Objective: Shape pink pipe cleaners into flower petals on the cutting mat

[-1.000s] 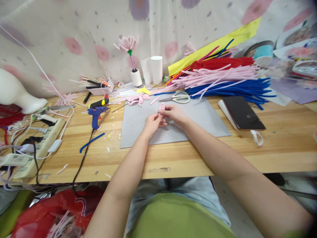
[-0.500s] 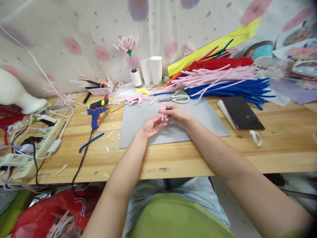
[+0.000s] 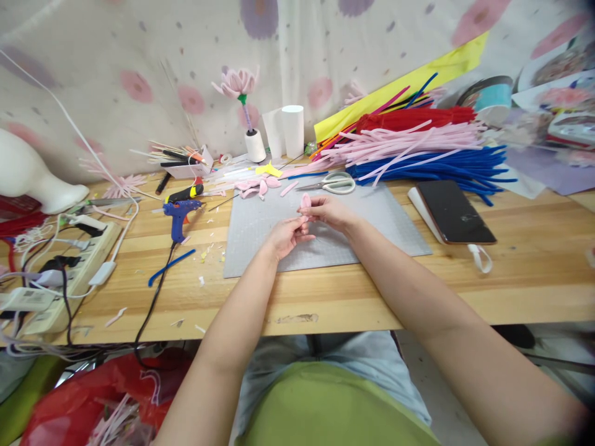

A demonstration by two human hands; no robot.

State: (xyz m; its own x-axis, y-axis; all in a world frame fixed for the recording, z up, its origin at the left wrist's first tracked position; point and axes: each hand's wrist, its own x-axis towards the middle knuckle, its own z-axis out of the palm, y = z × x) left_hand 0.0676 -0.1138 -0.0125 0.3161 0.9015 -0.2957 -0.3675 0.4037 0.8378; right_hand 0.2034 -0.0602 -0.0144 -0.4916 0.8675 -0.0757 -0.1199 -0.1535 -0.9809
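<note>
Since a moment ago, I see my left hand [image 3: 284, 235] curl back up to the pink petal [image 3: 305, 201]; my right hand [image 3: 328, 209] pinches it above the grey mat [image 3: 372, 223], near the scissors [image 3: 332, 182].

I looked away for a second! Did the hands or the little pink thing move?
A little. The left hand had opened and dropped away from the pink petal piece half a second ago; now it has come back up beside the right hand, fingers curled at the piece's lower end. The right hand kept pinching the piece over the grey mat. The scissors and glue gun stayed put.
</note>
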